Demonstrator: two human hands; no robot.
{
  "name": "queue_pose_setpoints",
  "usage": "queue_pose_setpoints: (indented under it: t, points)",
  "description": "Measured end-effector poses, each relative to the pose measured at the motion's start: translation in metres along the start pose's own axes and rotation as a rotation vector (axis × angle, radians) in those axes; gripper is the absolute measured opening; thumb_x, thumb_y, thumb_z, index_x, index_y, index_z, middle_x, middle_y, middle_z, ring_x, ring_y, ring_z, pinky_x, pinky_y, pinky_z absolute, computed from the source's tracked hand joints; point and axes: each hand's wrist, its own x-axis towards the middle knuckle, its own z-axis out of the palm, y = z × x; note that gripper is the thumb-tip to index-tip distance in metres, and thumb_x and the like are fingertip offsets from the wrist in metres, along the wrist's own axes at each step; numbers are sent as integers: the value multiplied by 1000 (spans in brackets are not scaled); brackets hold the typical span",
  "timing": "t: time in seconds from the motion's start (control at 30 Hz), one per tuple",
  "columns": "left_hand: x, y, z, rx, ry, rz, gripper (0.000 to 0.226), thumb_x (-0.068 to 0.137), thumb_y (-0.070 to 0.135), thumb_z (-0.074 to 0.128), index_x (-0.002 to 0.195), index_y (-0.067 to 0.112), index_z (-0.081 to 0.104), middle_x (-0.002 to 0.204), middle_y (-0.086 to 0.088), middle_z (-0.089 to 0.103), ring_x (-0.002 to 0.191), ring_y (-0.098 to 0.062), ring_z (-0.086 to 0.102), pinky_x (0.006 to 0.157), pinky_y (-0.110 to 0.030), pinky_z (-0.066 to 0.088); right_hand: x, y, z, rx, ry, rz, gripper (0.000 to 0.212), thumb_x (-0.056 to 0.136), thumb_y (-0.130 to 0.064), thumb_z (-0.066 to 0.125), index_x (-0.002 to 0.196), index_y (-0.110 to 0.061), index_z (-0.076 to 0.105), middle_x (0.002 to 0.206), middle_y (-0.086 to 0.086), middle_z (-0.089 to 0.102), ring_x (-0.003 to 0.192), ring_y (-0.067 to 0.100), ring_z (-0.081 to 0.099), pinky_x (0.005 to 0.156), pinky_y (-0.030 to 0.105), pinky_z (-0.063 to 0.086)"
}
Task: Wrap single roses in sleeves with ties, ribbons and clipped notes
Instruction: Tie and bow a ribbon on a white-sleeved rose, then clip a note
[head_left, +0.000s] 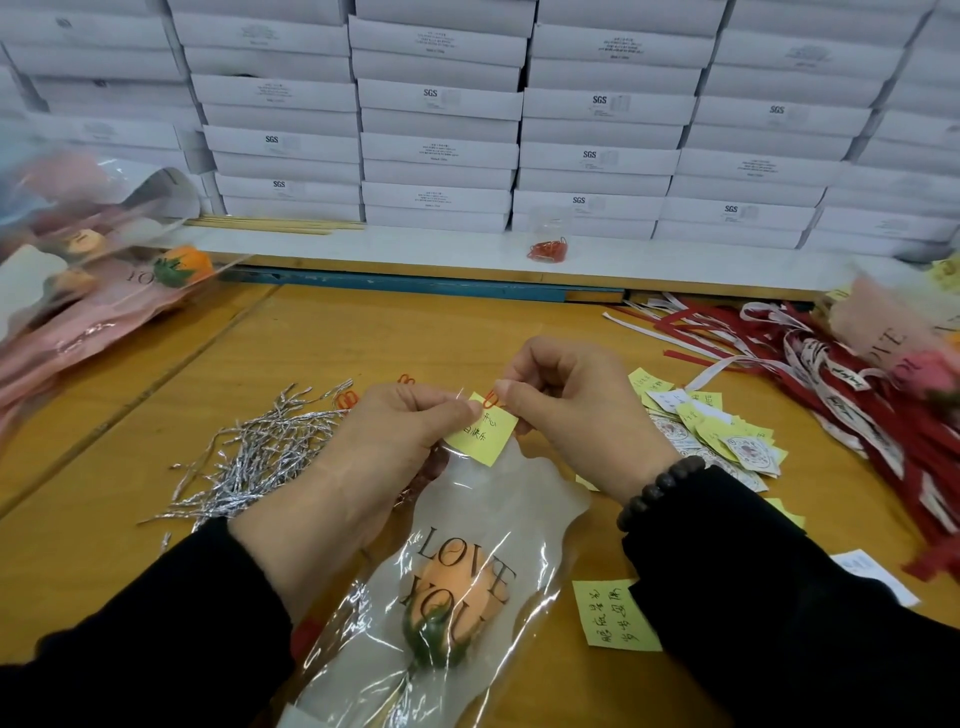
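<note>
An orange rose (451, 590) lies inside a clear sleeve (519, 525) printed "LOVE YOU", its open mouth pointing away from me. My left hand (384, 457) pinches the sleeve's top edge together with a yellow handwritten note (480, 434). My right hand (576, 410) pinches a red paper clip (490, 400) at the note's top corner. Both hands meet at the note above the sleeve.
Silver twist ties (260, 457) lie heaped to the left; loose red clips (347, 399) lie beside them. Yellow and white notes (711, 431) and red and white ribbons (831, 374) spread to the right. Wrapped roses (93, 291) lie far left. A clip cup (548, 244) stands before stacked white boxes (441, 130).
</note>
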Motion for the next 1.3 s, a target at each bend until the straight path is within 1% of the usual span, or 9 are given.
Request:
queue_pose_setpoints:
  t: [0.27, 0.47, 0.63, 0.73, 0.87, 1.0, 1.07, 1.17, 1.3]
  points:
    - [-2, 1, 1, -11, -5, 11, 21, 83, 15, 65, 64, 12, 74, 66, -9, 59, 50, -12, 39, 43, -17, 31, -1, -1, 1, -59, -27, -49, 11, 88, -8, 60, 76, -8, 60, 62, 2, 52, 50, 5, 52, 45, 15, 45]
    - [-4, 1, 3, -26, -24, 34, 22, 84, 14, 64, 65, 12, 75, 77, -17, 53, 67, -26, 33, 54, -26, 24, -2, -2, 3, -99, -21, -85, 11, 88, -9, 59, 78, -4, 60, 55, -8, 47, 45, 2, 47, 47, 23, 46]
    - [-3, -1, 3, -53, -17, 18, 18, 84, 14, 65, 70, 7, 75, 79, -21, 55, 78, -29, 38, 63, -35, 28, -2, -3, 3, -116, -15, -91, 15, 87, -9, 59, 73, -4, 57, 55, -5, 49, 46, 4, 48, 49, 27, 46]
    - [-3, -1, 2, -43, -9, 18, 16, 83, 15, 65, 73, 6, 74, 77, -20, 51, 71, -29, 36, 58, -31, 26, -2, -3, 3, -156, -21, -108, 16, 85, -9, 61, 69, -7, 57, 58, -2, 50, 55, 11, 49, 55, 30, 47]
    - [-2, -2, 1, -29, 12, 17, 16, 84, 14, 63, 76, 2, 71, 77, -17, 44, 55, -22, 29, 51, -27, 20, -4, -5, 2, -227, -78, -118, 14, 84, -11, 62, 70, -11, 62, 59, -7, 53, 59, 10, 51, 60, 27, 46]
    - [0, -2, -1, -71, 20, -17, 16, 83, 16, 65, 76, 4, 73, 81, -20, 50, 73, -30, 38, 62, -35, 29, -2, -5, 0, -213, -102, -65, 8, 88, -16, 60, 81, -20, 63, 65, 0, 57, 63, 14, 54, 64, 27, 47]
    - [1, -1, -3, -83, 24, -27, 16, 83, 18, 66, 74, 8, 74, 85, -21, 52, 80, -30, 40, 73, -40, 30, -2, -4, -2, -224, -108, 4, 9, 88, -27, 60, 93, -20, 63, 67, 0, 61, 59, 3, 54, 60, 20, 46]
    - [1, 1, -7, -93, 24, -43, 16, 82, 19, 67, 73, 8, 74, 88, -20, 54, 82, -30, 42, 77, -41, 31, -1, -6, -10, -212, -205, 123, 18, 84, -36, 63, 85, -18, 65, 61, -11, 60, 51, -6, 51, 49, 9, 41]
    - [0, 3, -7, -93, 10, -69, 17, 81, 18, 66, 71, 7, 75, 87, -21, 57, 78, -30, 44, 67, -37, 37, -2, -6, -20, -95, -347, 217, 6, 82, -17, 68, 77, -19, 65, 64, -10, 62, 51, -5, 53, 47, 9, 41]
